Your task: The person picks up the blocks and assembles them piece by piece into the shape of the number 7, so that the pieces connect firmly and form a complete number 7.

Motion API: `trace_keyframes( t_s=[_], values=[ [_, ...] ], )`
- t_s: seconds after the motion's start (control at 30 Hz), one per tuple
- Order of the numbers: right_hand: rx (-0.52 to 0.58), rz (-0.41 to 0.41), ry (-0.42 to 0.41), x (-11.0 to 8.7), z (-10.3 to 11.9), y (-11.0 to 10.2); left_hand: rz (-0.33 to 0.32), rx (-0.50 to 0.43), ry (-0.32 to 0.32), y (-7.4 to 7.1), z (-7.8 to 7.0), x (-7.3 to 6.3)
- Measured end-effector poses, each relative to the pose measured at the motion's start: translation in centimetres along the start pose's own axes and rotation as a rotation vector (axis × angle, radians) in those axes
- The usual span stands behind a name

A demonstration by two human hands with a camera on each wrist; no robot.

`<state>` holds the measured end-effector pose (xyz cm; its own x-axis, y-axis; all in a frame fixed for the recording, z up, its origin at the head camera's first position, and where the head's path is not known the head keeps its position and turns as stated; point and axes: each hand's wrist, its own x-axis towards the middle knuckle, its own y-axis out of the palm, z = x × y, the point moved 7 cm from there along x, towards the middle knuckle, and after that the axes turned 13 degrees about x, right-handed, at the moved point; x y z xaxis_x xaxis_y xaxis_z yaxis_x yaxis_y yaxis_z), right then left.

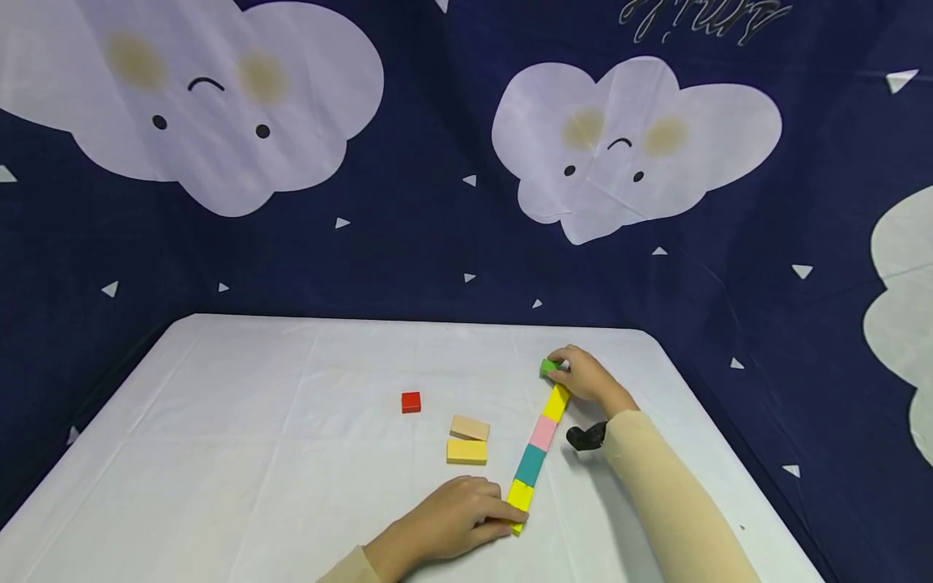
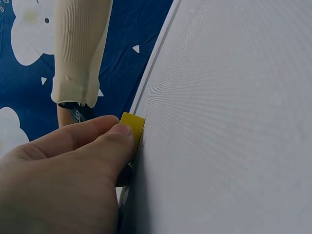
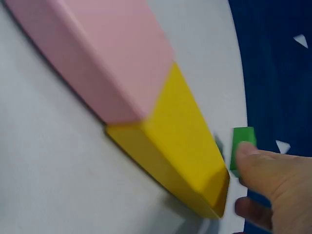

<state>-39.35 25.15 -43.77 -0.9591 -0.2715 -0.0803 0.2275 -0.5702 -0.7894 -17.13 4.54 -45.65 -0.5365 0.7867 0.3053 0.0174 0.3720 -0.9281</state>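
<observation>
A straight row of blocks slants across the table's right side: a near yellow block (image 1: 520,494), a teal block (image 1: 530,467), a pink block (image 1: 543,433) and a far yellow block (image 1: 557,402). My left hand (image 1: 452,518) pinches the near yellow block between thumb and fingers, seen close in the left wrist view. At the row's far end, my right hand (image 1: 589,379) holds a small green block (image 1: 547,368) with thumb and fingers. In the right wrist view a gap shows between the green block (image 3: 241,136) and the far yellow block's end.
Left of the row lie a tan block (image 1: 470,427) and a loose yellow block (image 1: 466,452), close together. Farther left sits a small red block (image 1: 411,402). A black device (image 1: 585,437) sticks out at my right wrist. Dark blue cloud-print cloth (image 1: 430,251) stands behind the white table (image 1: 219,453).
</observation>
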Motion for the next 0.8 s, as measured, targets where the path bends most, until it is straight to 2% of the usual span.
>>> trace_keyframes(
  t_s=[0.07, 0.17, 0.3, 0.43, 0.6, 0.8],
  values=[
    [0.028, 0.002, 0.049, -0.2, -0.8, -0.2, 0.001, 0.000, 0.000, 0.0, 0.0, 0.1],
    [0.040, -0.008, 0.066, -0.2, -1.5, -0.5, -0.001, 0.004, 0.003, 0.0, -0.1, 0.1],
    [0.051, -0.067, 0.037, -0.2, -1.6, -0.9, -0.008, 0.002, 0.001, -0.1, -0.1, 0.0],
    [0.029, -0.110, 0.045, -0.3, -1.8, -1.3, -0.016, -0.003, 0.001, -0.2, -0.2, -0.1],
    [-0.004, -0.118, 0.085, -0.6, -2.5, -1.4, -0.019, -0.004, 0.001, -0.2, -0.2, -0.2],
    [0.053, -0.102, 0.145, -1.1, -3.3, -1.5, -0.030, 0.003, 0.003, -0.4, -0.2, -0.3]
  ],
)
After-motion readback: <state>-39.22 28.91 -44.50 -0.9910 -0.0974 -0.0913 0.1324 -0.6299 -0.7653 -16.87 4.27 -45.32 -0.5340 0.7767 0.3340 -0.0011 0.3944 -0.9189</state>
